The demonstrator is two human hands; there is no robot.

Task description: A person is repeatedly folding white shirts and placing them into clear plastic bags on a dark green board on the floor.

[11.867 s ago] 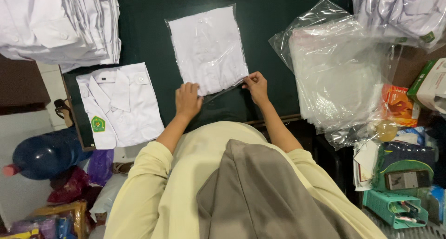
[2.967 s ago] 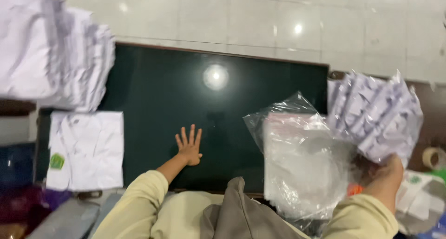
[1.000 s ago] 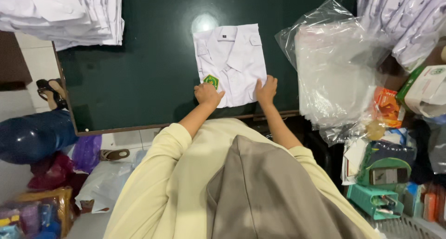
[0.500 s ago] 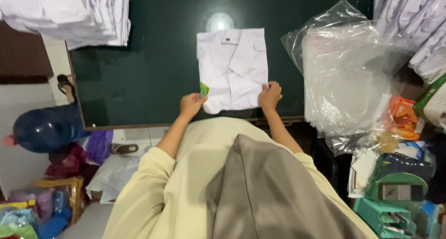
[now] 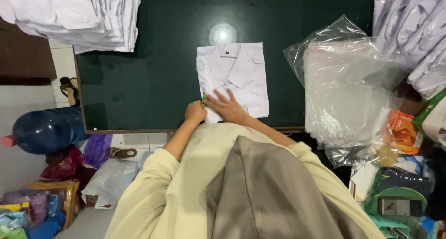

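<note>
Fingers (image 5: 222, 99) of right hand (image 5: 230, 109) spread flat, pinning folded white shirt (image 5: 234, 76) at centre frame on dark tabletop (image 5: 153, 67); left hand (image 5: 195, 112) curled shut at its lower-left hem, steadying.

Folded white cotton-like shirt (image 5: 234, 78): matt woven cloth, smooth, lightly creased. Dark green tabletop (image 5: 158, 62): hard, glossy, carrying a bright lamp reflection. Stack of clear plastic bags (image 5: 346, 88): thin film, shiny, crinkled. Pile of folded white shirts (image 5: 79, 13): matt cloth. Pale yellow sleeves (image 5: 153, 192): soft matt fabric. Large blue water bottle (image 5: 46, 130): smooth translucent plastic with a sheen. Left hand (image 5: 195, 112) and right hand (image 5: 227, 106): bare skin resting on the cloth
</note>
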